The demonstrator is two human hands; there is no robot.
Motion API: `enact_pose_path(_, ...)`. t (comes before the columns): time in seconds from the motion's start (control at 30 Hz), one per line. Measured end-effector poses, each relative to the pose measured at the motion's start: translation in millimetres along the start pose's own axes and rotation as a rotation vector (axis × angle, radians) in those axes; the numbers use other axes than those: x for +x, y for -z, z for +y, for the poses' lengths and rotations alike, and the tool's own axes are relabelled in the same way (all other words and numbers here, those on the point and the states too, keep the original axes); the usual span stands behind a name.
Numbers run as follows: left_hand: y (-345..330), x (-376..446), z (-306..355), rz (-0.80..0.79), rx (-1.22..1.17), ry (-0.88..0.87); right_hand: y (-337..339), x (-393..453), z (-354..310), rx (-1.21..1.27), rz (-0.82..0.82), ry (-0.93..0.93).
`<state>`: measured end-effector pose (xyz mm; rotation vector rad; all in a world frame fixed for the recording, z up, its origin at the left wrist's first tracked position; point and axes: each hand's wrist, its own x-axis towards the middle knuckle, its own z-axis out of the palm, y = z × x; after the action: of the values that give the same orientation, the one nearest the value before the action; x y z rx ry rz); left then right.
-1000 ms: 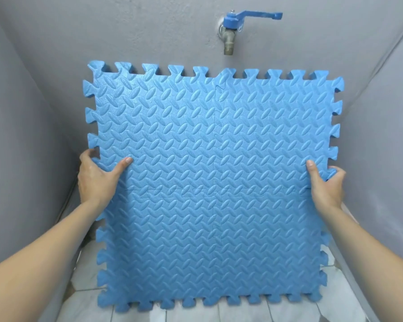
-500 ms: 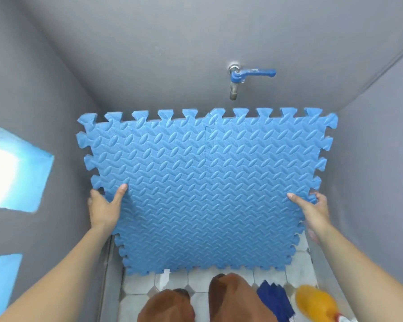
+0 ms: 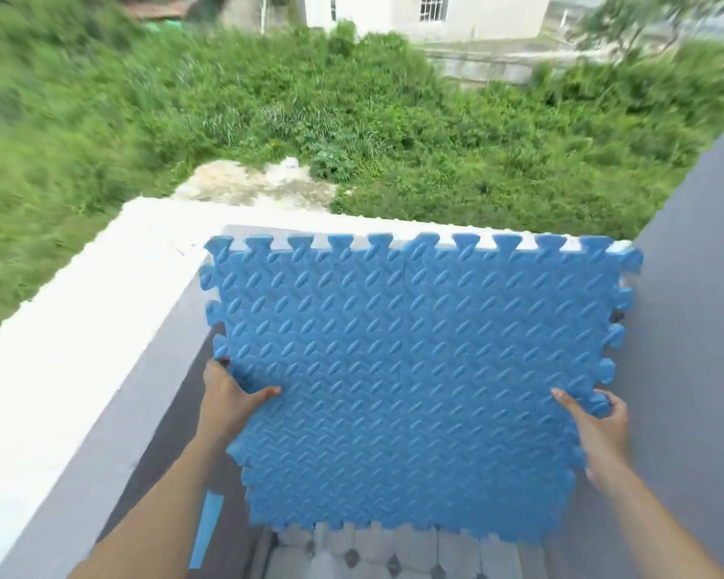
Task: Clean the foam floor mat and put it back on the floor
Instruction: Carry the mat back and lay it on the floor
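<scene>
Blue foam: foam floor mat [image 3: 414, 369] held upright.
Hands: left hand [image 3: 230, 394] at 9 o'clock and right hand [image 3: 598, 424] at 3 o'clock, both clamped on mat edges.
Tip: grip evenly, likely best kept clear of parapet [image 3: 80, 319].

White-topped parapet wall [image 3: 80, 328] with grey inner face. Beyond it, dense green grass [image 3: 393, 119], a bare concrete patch [image 3: 251, 185], a pale building [image 3: 427, 10]. Tiled floor [image 3: 377, 553] below.

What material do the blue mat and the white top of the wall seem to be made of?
Blue mat: looks like soft foam with a matte finish, judging by its embossed leaf-like pattern and the interlocking puzzle teeth cut along its edges. White wall top: probably painted plaster or concrete; it looks flat, but the picture is blurred.
</scene>
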<state>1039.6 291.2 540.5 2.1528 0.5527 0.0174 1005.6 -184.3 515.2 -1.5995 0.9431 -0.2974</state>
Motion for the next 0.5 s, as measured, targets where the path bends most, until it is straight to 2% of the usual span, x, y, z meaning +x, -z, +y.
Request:
enact_pose_path(0.1, 49, -21, 35, 0.085, -0.035, -0.043, 3, -25, -59, 0.046, -0.019, 0.074)
enact_pose_path(0.23, 92, -50, 46, 0.195, -0.09, -0.049, 0, -54, -109, 0.11, -0.09, 0.135)
enact_pose_path(0.5, 159, -105, 20, 0.314, -0.117, 0.005, -17, -99, -134, 0.038, -0.197, 0.225)
